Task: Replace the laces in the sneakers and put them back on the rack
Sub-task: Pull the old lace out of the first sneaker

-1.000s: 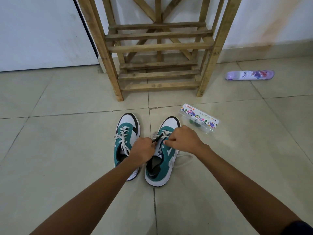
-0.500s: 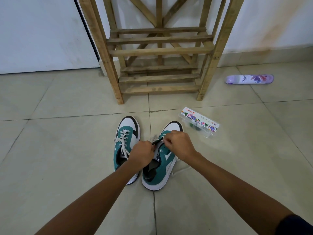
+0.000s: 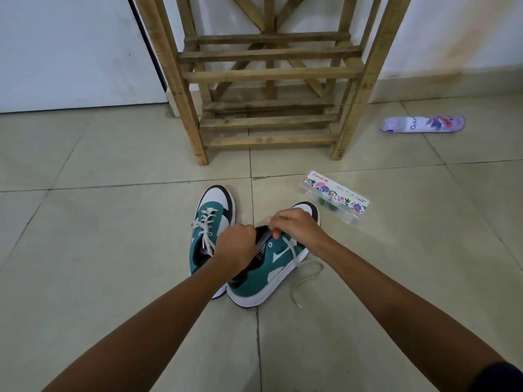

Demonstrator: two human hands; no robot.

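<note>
Setting: a tiled floor (image 3: 99, 278) seen from above, with two bare forearms reaching forward from the bottom of the view.
Right sneaker: a teal and white sneaker (image 3: 263, 281) lies on the floor under both hands, tipped onto its side, its toe turned away to the right.
Left sneaker: a matching sneaker (image 3: 210, 219) stands flat just to the left of the left fingers, touching the first sneaker, with its white lace crossed through its eyelets.
Left hand: the left hand (image 3: 236, 247) has curled fingers at the tongue and open mouth of the tipped sneaker; what the fingers grip is hidden beneath the hand.
Right hand: the right hand (image 3: 294, 226) sits over the front of the same sneaker, its thumb and fingers (image 3: 276, 234) pinched together at the eyelets, apparently on the lace.
Loose lace: a white lace (image 3: 304, 278) runs from beneath the right fingers across the sneaker's side and trails in a loop on the floor to the right.
Rack: a wooden slatted rack (image 3: 268, 75) stands well beyond the fingers against a white wall.
Box: a clear plastic box (image 3: 336, 198) with a flowered label lies just beyond the right fingers, to the right.
Can: a purple spray can (image 3: 423, 124) lies on its side far off to the right, near the wall.
</note>
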